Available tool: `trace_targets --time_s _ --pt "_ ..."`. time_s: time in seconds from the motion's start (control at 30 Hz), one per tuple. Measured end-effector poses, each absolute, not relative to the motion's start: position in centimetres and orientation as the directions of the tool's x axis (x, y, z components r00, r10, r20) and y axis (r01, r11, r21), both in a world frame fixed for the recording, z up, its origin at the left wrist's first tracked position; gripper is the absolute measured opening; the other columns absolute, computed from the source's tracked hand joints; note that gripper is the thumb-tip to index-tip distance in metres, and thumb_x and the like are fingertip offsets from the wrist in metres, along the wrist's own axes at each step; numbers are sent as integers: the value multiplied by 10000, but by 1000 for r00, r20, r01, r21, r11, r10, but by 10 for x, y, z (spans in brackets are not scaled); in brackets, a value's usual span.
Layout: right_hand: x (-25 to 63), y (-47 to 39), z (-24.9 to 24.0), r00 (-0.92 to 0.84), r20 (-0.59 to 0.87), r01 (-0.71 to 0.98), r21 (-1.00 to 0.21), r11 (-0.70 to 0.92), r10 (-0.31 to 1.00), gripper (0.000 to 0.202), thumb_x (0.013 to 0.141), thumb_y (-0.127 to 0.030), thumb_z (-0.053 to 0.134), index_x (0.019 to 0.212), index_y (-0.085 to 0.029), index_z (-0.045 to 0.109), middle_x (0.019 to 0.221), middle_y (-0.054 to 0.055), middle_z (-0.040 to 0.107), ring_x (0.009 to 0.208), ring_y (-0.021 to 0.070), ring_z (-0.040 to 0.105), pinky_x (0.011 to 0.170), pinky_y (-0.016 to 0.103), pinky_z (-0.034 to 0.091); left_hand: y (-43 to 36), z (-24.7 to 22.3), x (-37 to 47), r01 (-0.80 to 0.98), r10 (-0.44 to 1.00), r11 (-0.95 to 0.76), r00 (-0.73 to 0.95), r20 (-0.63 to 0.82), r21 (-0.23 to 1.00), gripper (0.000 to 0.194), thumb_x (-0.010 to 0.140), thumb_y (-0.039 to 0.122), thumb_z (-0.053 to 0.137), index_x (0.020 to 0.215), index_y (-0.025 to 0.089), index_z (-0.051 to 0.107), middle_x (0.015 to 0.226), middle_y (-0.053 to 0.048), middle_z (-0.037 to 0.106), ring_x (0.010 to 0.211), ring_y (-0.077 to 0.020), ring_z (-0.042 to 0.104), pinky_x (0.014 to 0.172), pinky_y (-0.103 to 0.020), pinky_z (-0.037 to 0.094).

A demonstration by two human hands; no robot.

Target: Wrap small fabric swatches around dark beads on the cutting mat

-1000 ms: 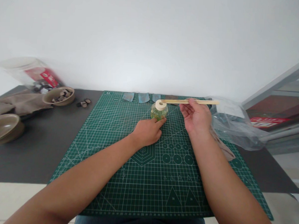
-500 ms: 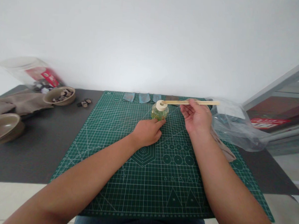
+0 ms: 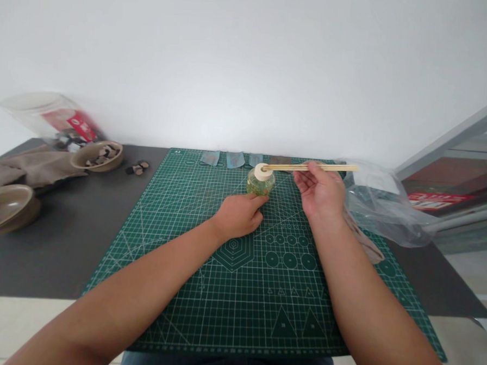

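A small round glass bottle (image 3: 261, 184) with a cream ring-shaped cap (image 3: 263, 172) stands on the green cutting mat (image 3: 176, 211). Thin pale wooden sticks (image 3: 289, 167) lie nearly level, their left ends at the opening of the cap. My right hand (image 3: 321, 189) pinches these sticks between thumb and fingers, to the right of the bottle. At the bottle's near side is my left hand (image 3: 242, 214), its extended fingers touching the lower glass and the others curled.
Blue-grey packets (image 3: 235, 160) line the mat's back edge. At right lie a clear plastic bag (image 3: 383, 209) and a cloth (image 3: 365, 240). Bowls (image 3: 116, 162), dark pieces (image 3: 138, 167), a brown cloth (image 3: 36, 166) and a clear jar (image 3: 39, 112) are at left.
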State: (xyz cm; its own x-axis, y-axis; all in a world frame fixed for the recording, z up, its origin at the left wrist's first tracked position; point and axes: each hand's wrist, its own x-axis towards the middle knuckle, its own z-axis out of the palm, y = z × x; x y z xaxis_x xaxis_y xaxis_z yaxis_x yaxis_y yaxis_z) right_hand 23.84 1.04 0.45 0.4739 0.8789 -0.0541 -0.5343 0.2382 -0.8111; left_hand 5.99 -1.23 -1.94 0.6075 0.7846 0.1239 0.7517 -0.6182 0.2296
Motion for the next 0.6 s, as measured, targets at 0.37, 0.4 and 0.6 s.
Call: trace_targets --time_s 0.37,0.4,0.6 --pt "242 11 7 422 -129 -634 -750 190 897 60 723 -101 620 680 -136 596 576 -8 654 529 104 642 531 183 571 -4 -19 43 139 910 -154 405 85 978 232 702 232 618 908 127 637 615 7 606 501 -105 563 494 -236 470" --pt "242 11 7 419 -143 -646 -741 183 897 65 731 -95 611 681 -135 598 573 -10 654 525 101 640 533 180 571 -3 -19 43 45 923 -74 382 52 996 267 680 237 649 919 117 632 599 12 599 490 -103 564 484 -233 471" --pt "238 6 12 384 -142 -664 -730 165 912 110 765 -79 558 679 -132 600 562 -4 657 514 101 638 521 181 571 4 -25 44 -212 948 121 314 -49 970 376 571 172 740 923 95 635 600 11 624 531 -117 615 514 -232 506"
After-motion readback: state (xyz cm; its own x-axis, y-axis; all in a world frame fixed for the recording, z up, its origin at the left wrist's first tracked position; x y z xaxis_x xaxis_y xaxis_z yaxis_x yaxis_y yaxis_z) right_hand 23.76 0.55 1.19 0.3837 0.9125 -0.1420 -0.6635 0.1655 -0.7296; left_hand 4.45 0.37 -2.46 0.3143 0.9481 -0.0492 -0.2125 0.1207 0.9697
